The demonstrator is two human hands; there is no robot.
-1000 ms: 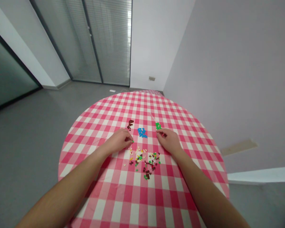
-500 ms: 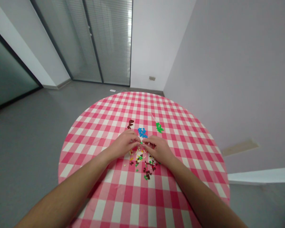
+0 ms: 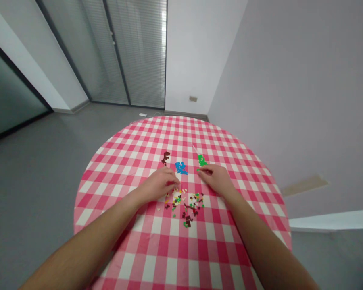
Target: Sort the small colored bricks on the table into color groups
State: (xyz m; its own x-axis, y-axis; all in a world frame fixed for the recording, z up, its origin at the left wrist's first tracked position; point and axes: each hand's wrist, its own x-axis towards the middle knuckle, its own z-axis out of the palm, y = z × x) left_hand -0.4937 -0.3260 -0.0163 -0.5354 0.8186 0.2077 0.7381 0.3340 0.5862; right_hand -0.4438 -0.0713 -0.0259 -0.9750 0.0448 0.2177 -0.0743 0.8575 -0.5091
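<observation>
My right hand (image 3: 218, 180) has moved close to the pile of small green pieces (image 3: 202, 160), and a tiny green piece (image 3: 198, 169) is pinched at its fingertips. My left hand (image 3: 160, 183) rests over the cloth with fingers loosely bent and thumb a little apart; I see nothing held in it. In front of it lies a loose scatter of small mixed pieces (image 3: 187, 207) in brown, green, yellow, white and red. Beyond the hands are a blue pile (image 3: 180, 167) and a brown pile (image 3: 166, 156) of small pieces.
The round table (image 3: 157, 249) wears a red-and-white checked cloth. A thin whitish strip (image 3: 194, 148) lies beyond the green pile. A white power strip (image 3: 143, 114) is on the floor behind the table, near glass doors; a wall stands at the right.
My right hand has moved away from my left, to the right and slightly forward, carrying the tiny green piece toward the green pile. My left hand has stayed nearly in place.
</observation>
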